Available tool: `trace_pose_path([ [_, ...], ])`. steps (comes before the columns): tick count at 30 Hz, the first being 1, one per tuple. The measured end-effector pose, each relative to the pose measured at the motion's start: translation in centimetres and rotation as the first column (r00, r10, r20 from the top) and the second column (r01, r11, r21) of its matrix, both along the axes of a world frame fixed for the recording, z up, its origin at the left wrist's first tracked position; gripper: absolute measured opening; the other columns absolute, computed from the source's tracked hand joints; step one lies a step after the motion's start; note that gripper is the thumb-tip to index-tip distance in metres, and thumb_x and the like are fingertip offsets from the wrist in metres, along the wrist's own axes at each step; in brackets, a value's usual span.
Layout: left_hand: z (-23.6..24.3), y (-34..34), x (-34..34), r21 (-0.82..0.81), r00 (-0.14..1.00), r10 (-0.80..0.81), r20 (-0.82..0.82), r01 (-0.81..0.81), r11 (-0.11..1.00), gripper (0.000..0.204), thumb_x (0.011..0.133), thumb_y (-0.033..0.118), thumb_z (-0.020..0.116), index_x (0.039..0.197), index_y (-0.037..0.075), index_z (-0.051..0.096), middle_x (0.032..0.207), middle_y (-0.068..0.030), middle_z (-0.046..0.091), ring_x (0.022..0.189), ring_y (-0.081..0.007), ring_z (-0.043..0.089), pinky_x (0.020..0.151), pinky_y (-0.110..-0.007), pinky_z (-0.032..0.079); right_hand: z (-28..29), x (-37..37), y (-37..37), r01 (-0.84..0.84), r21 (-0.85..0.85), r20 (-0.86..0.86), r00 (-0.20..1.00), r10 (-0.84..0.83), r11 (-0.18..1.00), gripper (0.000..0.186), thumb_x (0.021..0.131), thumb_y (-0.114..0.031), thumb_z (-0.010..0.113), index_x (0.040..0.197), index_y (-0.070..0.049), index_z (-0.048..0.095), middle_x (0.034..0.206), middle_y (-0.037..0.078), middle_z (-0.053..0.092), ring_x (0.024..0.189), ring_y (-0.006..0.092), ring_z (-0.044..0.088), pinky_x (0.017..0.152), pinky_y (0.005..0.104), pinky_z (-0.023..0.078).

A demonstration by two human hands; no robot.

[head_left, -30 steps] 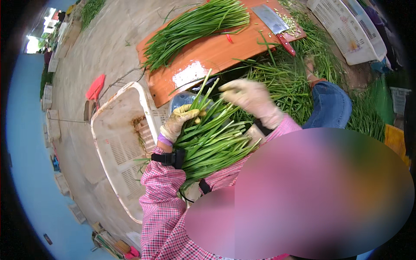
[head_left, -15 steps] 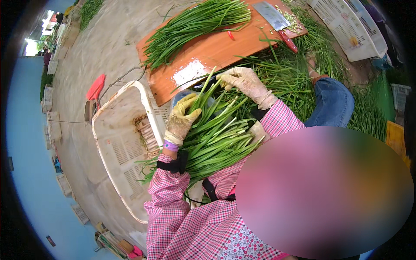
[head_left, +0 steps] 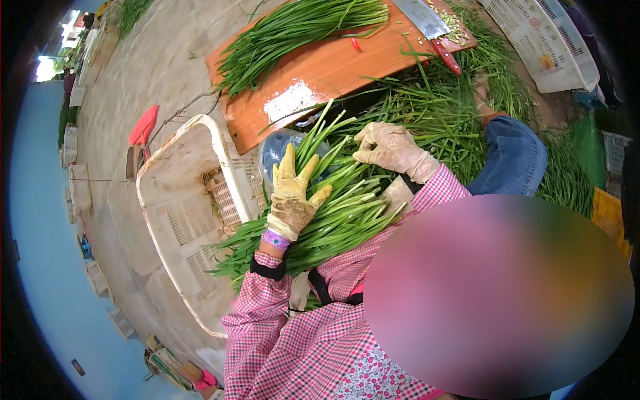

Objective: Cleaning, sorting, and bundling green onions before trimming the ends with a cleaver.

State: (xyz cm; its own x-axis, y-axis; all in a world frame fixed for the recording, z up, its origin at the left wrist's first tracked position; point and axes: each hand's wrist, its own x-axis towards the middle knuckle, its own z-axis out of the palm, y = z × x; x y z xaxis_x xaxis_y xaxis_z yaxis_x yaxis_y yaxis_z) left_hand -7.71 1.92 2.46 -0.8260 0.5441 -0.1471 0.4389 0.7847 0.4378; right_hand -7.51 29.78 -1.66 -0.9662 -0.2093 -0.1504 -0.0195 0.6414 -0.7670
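Both hands are working one bundle of long green chive stalks (head_left: pixel 333 207) lying across your lap. Your left hand (head_left: pixel 293 197), in a soiled yellow glove, is lying open on the stalks, pressing them down; your right hand (head_left: pixel 393 150), in a pale glove, is pinching a few stalks near the pale ends. Looks like you're sorting or evening the bunch; next you'd likely need a firm gather. White slotted plastic crate (head_left: pixel 193 220) sitting just left; orange wooden worktop (head_left: pixel 320 73) ahead, carrying more chives and a red-handled cleaver (head_left: pixel 433 30). No readable labels showing.

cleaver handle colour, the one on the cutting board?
Red. The cleaver lies at the far end of the orange cutting board; the head view shows it.
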Motion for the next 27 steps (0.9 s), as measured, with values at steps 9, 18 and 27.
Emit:
trace_pose_path([
  [9, -0.7, 0.2, 0.9, 0.026, 0.997, -0.06, -0.049, 0.061, 0.998, 0.051, 0.085, 0.046, 0.076, 0.133, 0.032, 0.069, 0.167, -0.0269, 0.013, 0.15, -0.0483, 0.021, 0.121, -0.065, 0.012, -1.4, 0.5, -2.1, 0.051, -0.112, -0.508, 0.856, -0.101, 0.992, 0.015, 0.079, -0.015, 0.076, 0.081, -0.007, 0.064, 0.098, 0.007, 0.072, 0.088, 0.0287, 0.068, 0.078, 0.0386, 0.056],
  [18, -1.5, 0.0, 0.9, 0.028, 0.998, -0.041, -0.036, 0.042, 0.999, 0.045, 0.084, 0.046, 0.077, 0.127, 0.033, 0.074, 0.167, -0.0255, 0.015, 0.152, -0.0462, 0.02, 0.121, -0.065, 0.011, -4.5, 0.0, -4.2, 0.259, -0.363, -0.252, 0.898, -0.362, 0.895, 0.011, 0.093, -0.018, 0.068, 0.095, -0.007, 0.068, 0.099, 0.009, 0.069, 0.086, 0.0249, 0.069, 0.077, 0.0359, 0.055],
  [27, -1.9, 0.2, 1.2, 0.023, 0.998, -0.016, -0.066, 0.018, 1.0, 0.041, 0.081, 0.044, 0.079, 0.121, 0.034, 0.077, 0.168, -0.0221, 0.017, 0.153, -0.0429, 0.019, 0.12, -0.067, 0.008, -6.6, 0.8, -1.6, 0.539, -0.779, 0.59, 0.803, 0.084, 0.321, 0.037, 0.107, -0.027, 0.057, 0.126, 0.004, 0.065, 0.092, 0.004, 0.069, 0.09, 0.0158, 0.065, 0.088, 0.0295, 0.053],
])
